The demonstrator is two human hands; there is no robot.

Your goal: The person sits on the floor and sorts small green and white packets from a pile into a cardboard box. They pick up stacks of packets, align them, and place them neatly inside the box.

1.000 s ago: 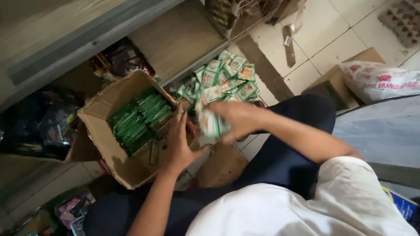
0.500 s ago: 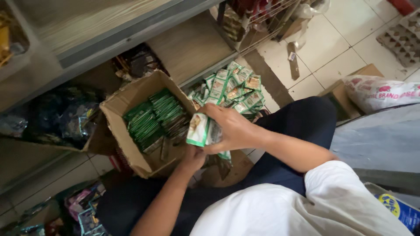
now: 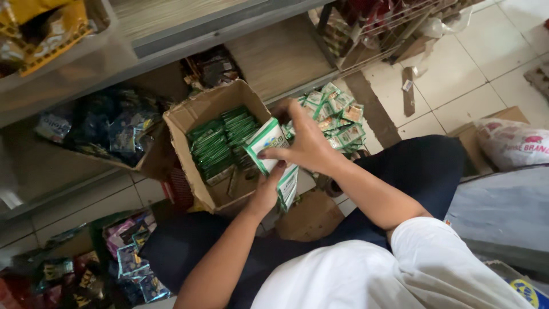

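Note:
A strip of green and white sachets is held between both hands over an open cardboard box. My right hand grips the strip from above, fingers over its top sachet. Below it, my left hand closes on the strip's lower part, which hangs down at the box's near right corner. Rows of green sachets stand packed inside the box. A loose pile of green sachets lies on the floor behind my right hand.
Low shelves run along the top, with dark packets beneath. Colourful packets lie at the lower left. A wire rack stands at the top right. A white sack rests on a box at the right. My knee is beside the pile.
Both hands have lifted the sachet strip higher and toward the box. My left hand left the box's inside and now grips the strip from below. The camera view shifted left.

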